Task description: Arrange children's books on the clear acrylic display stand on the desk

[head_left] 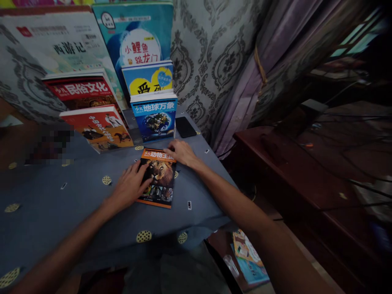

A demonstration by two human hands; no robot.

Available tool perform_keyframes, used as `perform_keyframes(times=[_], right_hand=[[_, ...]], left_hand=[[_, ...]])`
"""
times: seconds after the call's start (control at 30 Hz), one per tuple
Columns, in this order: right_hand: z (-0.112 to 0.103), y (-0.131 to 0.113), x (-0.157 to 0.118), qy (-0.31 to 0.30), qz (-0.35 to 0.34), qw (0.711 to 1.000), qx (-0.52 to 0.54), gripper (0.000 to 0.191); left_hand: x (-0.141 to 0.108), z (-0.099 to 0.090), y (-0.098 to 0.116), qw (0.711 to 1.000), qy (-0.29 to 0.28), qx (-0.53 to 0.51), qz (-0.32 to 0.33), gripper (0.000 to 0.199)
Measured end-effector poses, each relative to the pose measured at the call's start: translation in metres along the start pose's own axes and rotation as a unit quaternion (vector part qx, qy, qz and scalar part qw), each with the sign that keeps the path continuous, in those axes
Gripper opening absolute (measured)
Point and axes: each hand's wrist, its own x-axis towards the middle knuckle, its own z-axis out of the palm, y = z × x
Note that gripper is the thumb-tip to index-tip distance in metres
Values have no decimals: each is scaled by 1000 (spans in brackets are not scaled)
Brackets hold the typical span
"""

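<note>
A paperback book with a lion on its dark cover and orange bands (161, 173) lies flat on the cloth-covered table (82, 196). My left hand (131, 181) rests along the book's left side, its fingers spread and lying over the cover. At the top right corner of the same book, my right hand (182, 153) has its fingers bent and closed around the edge. Just behind stands a blue book with a globe on it (156, 122). To its left, a red and orange book with a horse and figures (104, 128) stands propped up.
More books stand behind, including a red one (82, 92), a teal one (143, 24) and a pale one (61, 41). A black phone (185, 127) lies by the wall. Right of the table are a purple curtain (235, 94) and dark red furniture (290, 163) with cables. Lower down lie other books (249, 261).
</note>
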Motion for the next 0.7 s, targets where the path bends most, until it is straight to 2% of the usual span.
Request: perform_keyframes(times=[0.13, 0.23, 0.3, 0.37, 0.47, 0.53, 0.6, 0.7], right_hand=[[-2, -1, -2, -26, 3, 1000, -11, 31], [-2, 2, -1, -32, -2, 999, 2, 32], [-2, 3, -1, -37, -8, 999, 7, 29], [-3, 3, -1, -39, -19, 999, 8, 27], [-2, 2, -1, -41, -28, 999, 12, 28], [-2, 1, -1, -43, -32, 998, 19, 29], [-1, 2, -1, -35, -31, 998, 38, 31], [1, 4, 0, -7, -14, 994, 105, 36]], left_hand=[[14, 6, -12, 989, 11, -145, -10, 47], [25, 6, -18, 953, 40, -291, -71, 47], [34, 4, -22, 903, 64, -401, -141, 46], [41, 0, -24, 835, 67, -506, -206, 44], [48, -6, -23, 727, 18, -628, -278, 42], [50, -6, -19, 662, -29, -687, -298, 39], [51, -3, -15, 626, -63, -719, -293, 33], [51, 1, -13, 616, -57, -736, -276, 26]])
